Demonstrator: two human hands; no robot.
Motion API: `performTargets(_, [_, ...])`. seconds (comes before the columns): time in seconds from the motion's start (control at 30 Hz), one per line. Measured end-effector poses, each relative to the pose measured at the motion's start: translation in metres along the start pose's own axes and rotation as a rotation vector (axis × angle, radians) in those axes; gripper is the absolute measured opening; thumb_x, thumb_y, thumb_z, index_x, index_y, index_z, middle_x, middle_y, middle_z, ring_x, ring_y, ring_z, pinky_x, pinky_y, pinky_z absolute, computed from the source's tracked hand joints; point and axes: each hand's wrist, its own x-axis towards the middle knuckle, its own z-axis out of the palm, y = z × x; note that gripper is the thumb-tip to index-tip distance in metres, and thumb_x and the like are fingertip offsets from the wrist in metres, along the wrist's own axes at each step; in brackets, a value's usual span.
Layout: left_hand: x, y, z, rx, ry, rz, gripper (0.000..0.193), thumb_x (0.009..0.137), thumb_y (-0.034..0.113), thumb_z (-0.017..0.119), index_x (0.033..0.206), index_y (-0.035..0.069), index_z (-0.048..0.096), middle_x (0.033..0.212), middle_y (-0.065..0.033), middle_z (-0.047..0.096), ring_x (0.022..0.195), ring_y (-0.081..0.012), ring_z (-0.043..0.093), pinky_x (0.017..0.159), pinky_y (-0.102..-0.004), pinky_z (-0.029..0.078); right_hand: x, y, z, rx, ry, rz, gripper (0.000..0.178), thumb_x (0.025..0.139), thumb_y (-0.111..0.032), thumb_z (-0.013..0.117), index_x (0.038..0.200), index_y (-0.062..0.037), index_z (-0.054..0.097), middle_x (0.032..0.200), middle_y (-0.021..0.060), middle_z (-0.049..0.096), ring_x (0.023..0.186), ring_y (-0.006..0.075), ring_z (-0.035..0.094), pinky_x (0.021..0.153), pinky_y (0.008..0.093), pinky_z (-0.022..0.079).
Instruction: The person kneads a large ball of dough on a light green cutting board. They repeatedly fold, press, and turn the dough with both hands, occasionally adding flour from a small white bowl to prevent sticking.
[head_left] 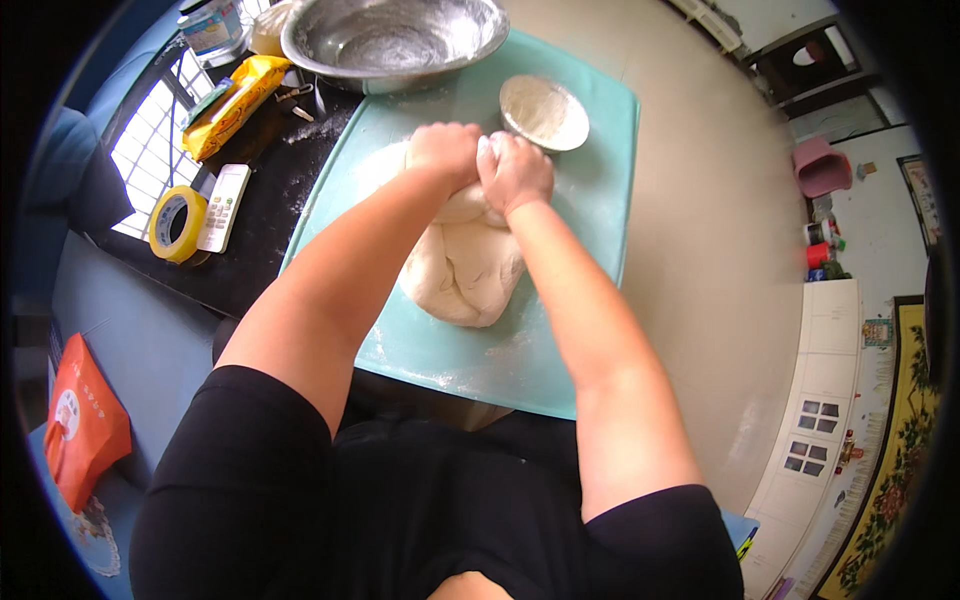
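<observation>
A large lump of pale dough (462,275), creased down its near part, lies on a turquoise board (585,240) dusted with flour. Both my arms stretch forward over it. At the dough's far end my left hand (445,152) is closed, knuckles up, its fingers curled over the edge. Right beside it my right hand (517,172) is closed on the dough too, its thumb next to the left hand. My fingertips are mostly hidden. Just beyond the right hand stands a small bowl of white flour (540,108).
A big metal basin (395,40) dusted with flour rests at the board's far left. On the black table (270,200) lie a yellow tape roll (178,224), a white remote control (224,207) and a yellow packet (237,106). A red bag (88,425) is at the lower left.
</observation>
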Motion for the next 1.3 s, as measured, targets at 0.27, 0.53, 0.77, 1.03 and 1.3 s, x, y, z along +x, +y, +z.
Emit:
performTargets(0.27, [-0.083, 0.019, -0.065, -0.102, -0.009, 0.315, 0.040, 0.072, 0.039, 0.066, 0.102, 0.011, 0.065, 0.096, -0.0135, 0.067, 0.092, -0.0304, 0.064, 0.082, -0.0410, 0.050, -0.067, -0.024, -0.107, 0.343, -0.078, -0.053, 0.026, 0.085, -0.031, 0.055, 0.092, -0.0063, 0.063, 0.092, 0.0090, 0.062, 0.092, 0.0306, 0.057, 0.080, 0.0405, 0.045])
performTargets(0.53, [-0.144, 0.010, -0.018, -0.061, 0.123, 0.343, 0.083, 0.063, 0.059, 0.068, 0.124, 0.006, 0.051, 0.125, -0.0136, 0.054, 0.115, -0.0317, 0.051, 0.097, -0.0468, 0.037, -0.114, -0.020, -0.081, 0.118, -0.332, -0.090, 0.100, 0.067, -0.070, 0.060, 0.140, -0.0071, 0.033, 0.142, 0.0157, 0.033, 0.137, 0.0311, 0.022, 0.112, 0.0454, 0.015])
performTargets(0.77, [-0.170, 0.006, 0.009, -0.014, 0.409, 0.522, 0.093, 0.051, 0.057, 0.075, 0.123, 0.003, 0.048, 0.127, -0.0129, 0.051, 0.115, -0.0322, 0.048, 0.096, -0.0531, 0.033, -0.147, -0.006, -0.069, 0.058, -0.123, -0.398, 0.116, 0.048, -0.059, 0.078, 0.143, -0.0184, 0.024, 0.139, 0.0151, 0.027, 0.132, 0.0398, 0.020, 0.106, 0.0575, 0.016])
performTargets(1.03, [-0.081, -0.010, 0.013, -0.038, 0.383, 0.494, 0.084, 0.055, 0.054, 0.075, 0.120, 0.006, 0.051, 0.117, -0.0114, 0.056, 0.108, -0.0295, 0.054, 0.094, -0.0416, 0.040, -0.061, 0.006, -0.062, 0.054, -0.436, -0.148, 0.110, 0.052, -0.048, 0.082, 0.141, -0.0130, 0.029, 0.133, 0.0123, 0.041, 0.123, 0.0327, 0.039, 0.105, 0.0429, 0.032])
performTargets(1.3, [-0.019, -0.017, 0.018, 0.042, 0.249, 0.381, 0.071, 0.059, 0.050, 0.075, 0.116, 0.013, 0.054, 0.106, -0.0061, 0.059, 0.099, -0.0250, 0.059, 0.086, -0.0386, 0.045, -0.008, 0.012, -0.055, 0.139, -0.601, 0.089, 0.110, 0.050, -0.047, 0.085, 0.140, -0.0130, 0.032, 0.136, 0.0109, 0.043, 0.128, 0.0266, 0.041, 0.105, 0.0383, 0.036])
